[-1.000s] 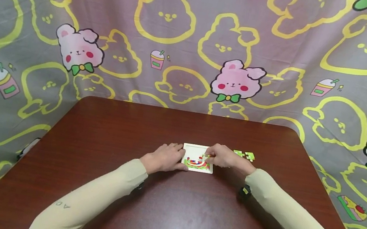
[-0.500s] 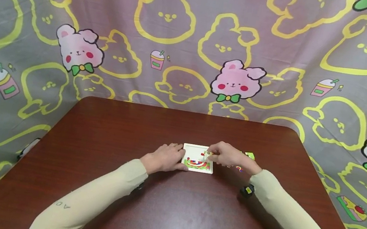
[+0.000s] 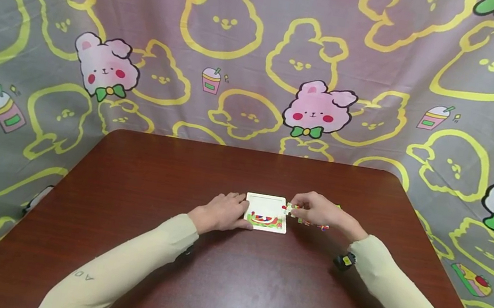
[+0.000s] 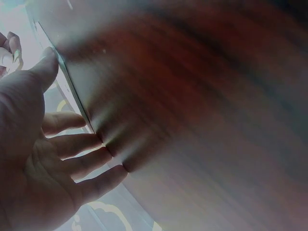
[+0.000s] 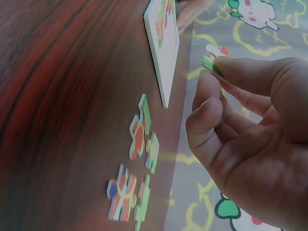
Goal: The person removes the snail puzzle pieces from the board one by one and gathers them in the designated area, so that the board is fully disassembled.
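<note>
A white puzzle tray lies on the table; assembled pieces in red, white and green fill its lower part. My left hand rests at the tray's left edge, fingers spread and nearly straight, thumb at the near corner. Between thumb and fingertips my right hand pinches a jigsaw piece just off the tray's right edge. In the right wrist view that piece shows green with white and red, held above the table. The right hand partly hides the loose pieces in the head view.
Several loose jigsaw pieces lie flat on the table to the right of the tray, under and beside the right hand. The dark red-brown table ends at the back before a patterned curtain.
My right hand has lifted the jigsaw piece from over the tray and moved it right, past the tray's edge. The left hand and the tray have stayed put.
</note>
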Demonstrator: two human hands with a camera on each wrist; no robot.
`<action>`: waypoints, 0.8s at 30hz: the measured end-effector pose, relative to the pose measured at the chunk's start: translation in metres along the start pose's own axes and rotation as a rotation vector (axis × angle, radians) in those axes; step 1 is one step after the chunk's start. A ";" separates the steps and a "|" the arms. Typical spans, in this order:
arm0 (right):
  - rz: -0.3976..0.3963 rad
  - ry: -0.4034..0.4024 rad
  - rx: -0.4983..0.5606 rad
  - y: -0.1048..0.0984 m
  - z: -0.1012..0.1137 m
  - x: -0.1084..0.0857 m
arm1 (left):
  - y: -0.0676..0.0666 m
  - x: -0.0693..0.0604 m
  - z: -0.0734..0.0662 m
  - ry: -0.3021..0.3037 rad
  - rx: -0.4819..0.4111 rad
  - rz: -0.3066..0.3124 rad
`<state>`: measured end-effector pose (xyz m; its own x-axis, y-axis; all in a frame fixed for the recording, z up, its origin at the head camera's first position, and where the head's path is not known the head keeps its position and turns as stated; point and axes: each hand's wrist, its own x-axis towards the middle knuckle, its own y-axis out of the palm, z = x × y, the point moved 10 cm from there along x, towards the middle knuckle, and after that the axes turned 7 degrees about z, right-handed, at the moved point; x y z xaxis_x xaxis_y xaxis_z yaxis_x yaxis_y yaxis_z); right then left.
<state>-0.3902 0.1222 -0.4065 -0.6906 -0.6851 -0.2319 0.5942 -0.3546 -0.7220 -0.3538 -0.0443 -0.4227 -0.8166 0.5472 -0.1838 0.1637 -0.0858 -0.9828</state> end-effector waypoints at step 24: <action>-0.044 0.088 0.087 -0.027 -0.045 -0.043 | 0.002 0.001 0.000 -0.005 0.019 0.008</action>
<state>-0.3952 0.1899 -0.4069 -0.7478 -0.6105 -0.2609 0.5936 -0.4390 -0.6744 -0.3546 -0.0440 -0.4246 -0.8183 0.5421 -0.1913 0.1593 -0.1059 -0.9815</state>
